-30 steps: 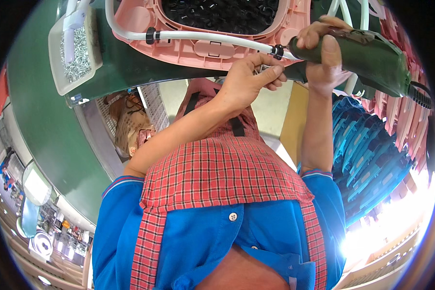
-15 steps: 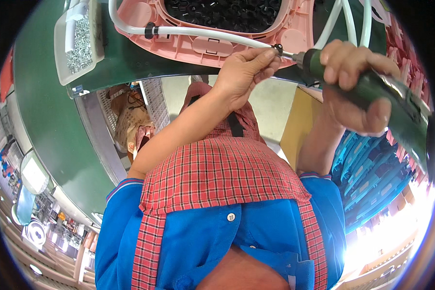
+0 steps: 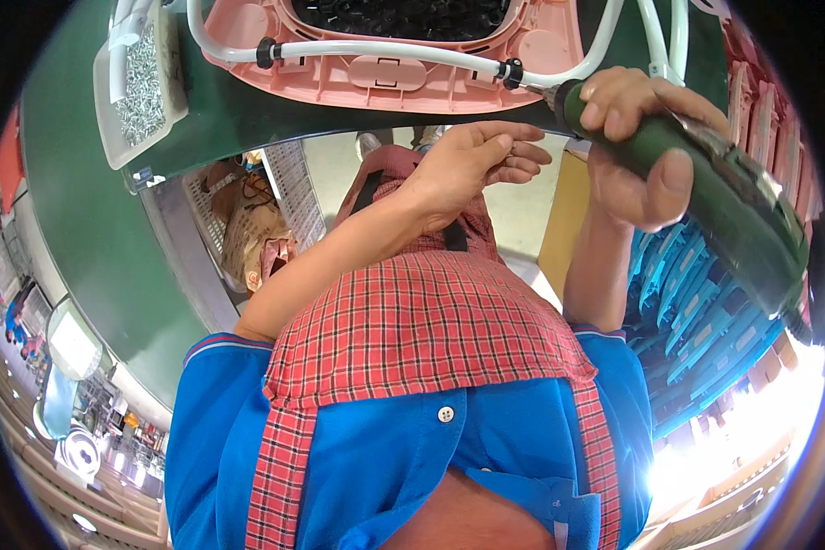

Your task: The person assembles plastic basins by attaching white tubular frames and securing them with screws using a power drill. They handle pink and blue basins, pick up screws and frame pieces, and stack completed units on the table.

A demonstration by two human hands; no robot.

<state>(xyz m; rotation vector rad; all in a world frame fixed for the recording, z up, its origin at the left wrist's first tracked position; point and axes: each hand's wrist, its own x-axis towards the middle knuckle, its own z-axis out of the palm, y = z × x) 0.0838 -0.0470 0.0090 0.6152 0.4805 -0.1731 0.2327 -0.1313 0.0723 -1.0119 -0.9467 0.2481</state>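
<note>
My right hand (image 3: 646,137) is wrapped round a dark green power screwdriver (image 3: 706,197). Its bit points left and meets the black clip (image 3: 513,73) on a white tube (image 3: 385,53). That tube curves across a pink plastic frame (image 3: 376,92), with a second black clip (image 3: 267,52) further left. Just below the frame's near edge, my left hand (image 3: 486,160) hovers with fingers stretched out, holding nothing. Any screw at the bit's tip is too small to make out.
A clear tray of small screws (image 3: 142,101) stands on the green tabletop (image 3: 92,229) at the left. Black parts (image 3: 403,16) fill the frame's opening. Stacked blue plastic pieces (image 3: 706,302) and pink ones (image 3: 768,128) stand at the right. Below the bench is a crate of bags (image 3: 247,229).
My left hand has let go near the right clip and drawn back toward me, its fingers opening. The screwdriver has shifted slightly left, its bit now at the clip.
</note>
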